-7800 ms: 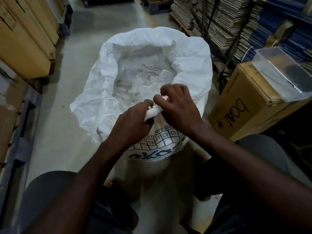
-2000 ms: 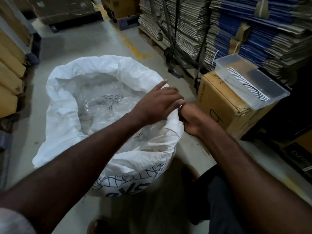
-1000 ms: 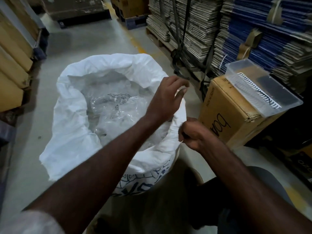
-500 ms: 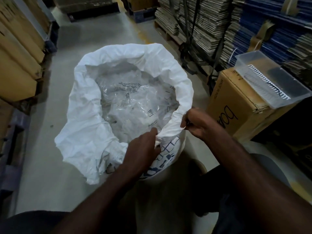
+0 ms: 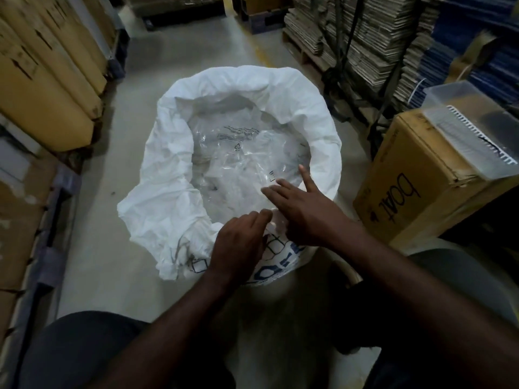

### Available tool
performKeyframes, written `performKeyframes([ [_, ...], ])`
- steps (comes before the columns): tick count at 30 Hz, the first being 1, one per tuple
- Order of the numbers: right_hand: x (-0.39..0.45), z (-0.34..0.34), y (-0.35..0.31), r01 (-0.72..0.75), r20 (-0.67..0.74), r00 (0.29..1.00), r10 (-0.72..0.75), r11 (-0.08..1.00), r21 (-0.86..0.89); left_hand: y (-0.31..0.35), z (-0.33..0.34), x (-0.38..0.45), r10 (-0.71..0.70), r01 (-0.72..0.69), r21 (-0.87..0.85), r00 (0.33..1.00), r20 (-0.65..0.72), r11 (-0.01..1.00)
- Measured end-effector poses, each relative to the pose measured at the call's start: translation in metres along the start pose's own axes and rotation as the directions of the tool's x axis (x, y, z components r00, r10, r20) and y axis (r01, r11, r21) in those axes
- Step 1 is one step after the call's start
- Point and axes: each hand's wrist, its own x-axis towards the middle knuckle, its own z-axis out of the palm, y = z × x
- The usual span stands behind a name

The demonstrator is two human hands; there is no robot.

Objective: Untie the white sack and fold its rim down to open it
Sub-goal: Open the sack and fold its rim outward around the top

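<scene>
**Sack mouth open, both hands at its near edge**

Sack of white woven plastic [image 5: 168,209], printed in blue on its near side, stands on the grey concrete floor [image 5: 92,265] directly in front of you, between your knees. Its rim is turned outward and down in a thick crumpled collar all the way round, and the mouth shows clear plastic bags [image 5: 236,169] with small black print inside.

Your left hand [image 5: 238,248] lies on the near edge of the rim, back of the hand up, fingers bent forward over the fold; whether they pinch the cloth cannot be told from this view. Your right hand [image 5: 306,211] is just beside it, to its right and slightly farther in, with fingers straight and spread over the clear plastic at the near-right part of the mouth. It holds nothing.

To the right of the sack stands a brown cardboard box [image 5: 415,186] lettered "boat", with a clear plastic tray [image 5: 471,130] resting on top. Stacked flat cartons [image 5: 365,37] fill the space behind it.
</scene>
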Motion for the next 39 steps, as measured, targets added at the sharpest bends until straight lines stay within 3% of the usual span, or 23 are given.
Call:
performKeyframes([
  [4, 0.003, 0.009, -0.001, 0.052, 0.135, 0.989, -0.054, 0.999, 0.018, -0.013, -0.007, -0.009, 0.045, -0.045, 0.071, 0.999, 0.003, 0.996],
  [7, 0.004, 0.018, -0.005, 0.060, 0.000, 0.998, -0.061, 0.998, -0.026, -0.014, -0.008, -0.009, 0.058, -0.059, 0.087, 0.998, 0.004, 0.994],
  [11, 0.011, 0.013, -0.003, -0.010, -0.188, 0.982, 0.004, 1.000, -0.029, -0.024, -0.017, -0.020, 0.026, -0.043, 0.155, 0.993, 0.115, 0.987],
  [17, 0.009, 0.016, -0.014, -0.065, -0.260, 0.965, 0.044, 0.995, -0.073, -0.050, -0.041, -0.016, -0.035, 0.018, 0.281, 0.998, 0.055, 0.959],
  [22, 0.008, 0.003, -0.038, -0.045, -0.314, 0.949, 0.010, 0.994, -0.103, -0.060, -0.046, -0.010, 0.010, 0.028, 0.230, 0.986, -0.165, 0.973],
  [26, 0.013, -0.004, -0.069, 0.008, -0.336, 0.942, -0.017, 1.000, -0.028, -0.053, -0.046, -0.010, 0.119, -0.084, 0.183, 0.974, -0.194, 0.980],
  [30, 0.029, -0.009, -0.069, -0.113, -0.308, 0.945, 0.113, 0.993, 0.016, -0.047, -0.057, -0.013, 0.039, -0.034, 0.033, 0.986, -0.161, 0.999],
  [32, 0.031, -0.008, -0.069, -0.129, -0.276, 0.953, 0.123, 0.992, -0.003, -0.050, -0.074, -0.023, -0.080, 0.069, -0.079, 0.985, -0.151, 0.994],
  [34, 0.030, -0.004, -0.074, -0.120, -0.268, 0.957, 0.114, 0.993, -0.006, -0.060, -0.095, -0.034, -0.326, 0.283, -0.205, 0.920, -0.220, 0.937],
  [35, 0.030, -0.002, -0.077, -0.117, -0.271, 0.956, 0.113, 0.993, 0.002, -0.070, -0.103, -0.041, -0.475, 0.416, -0.250, 0.842, -0.257, 0.874],
  [37, 0.029, -0.002, -0.081, -0.120, -0.271, 0.955, 0.121, 0.993, 0.021, -0.091, -0.114, -0.055, -0.772, 0.696, -0.341, 0.603, -0.200, 0.632],
  [39, 0.028, -0.004, -0.083, -0.105, -0.251, 0.962, 0.110, 0.994, 0.033, -0.118, -0.114, -0.073, -0.941, 0.842, -0.469, 0.332, 0.062, 0.266],
])
